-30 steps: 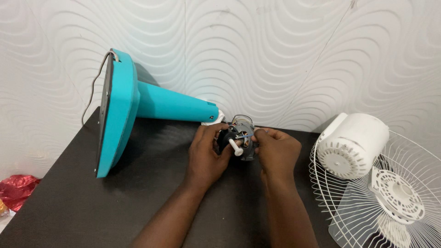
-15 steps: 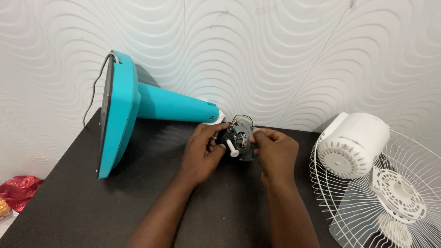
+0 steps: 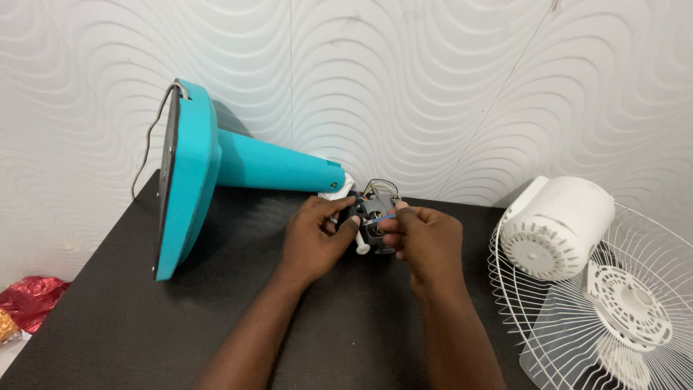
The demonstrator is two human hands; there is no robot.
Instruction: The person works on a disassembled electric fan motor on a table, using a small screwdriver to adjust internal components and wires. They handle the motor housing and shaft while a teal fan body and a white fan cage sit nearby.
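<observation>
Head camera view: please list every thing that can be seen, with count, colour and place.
fan motor: one, grey and black with a white shaft, table centre, held in both hands
fan stand: one, teal, lying on its side at left
motor cover: one, white, at right
fan grille: one, white wire, lower right
table: one, black
foil wrapper: one, red, far left
left hand: one, on the motor's left side
right hand: one, pinching a blue wire at the motor

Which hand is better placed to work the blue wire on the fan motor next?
Probably the right hand: its fingers already pinch the blue wire, while the left hand steadies the fan motor.
</observation>
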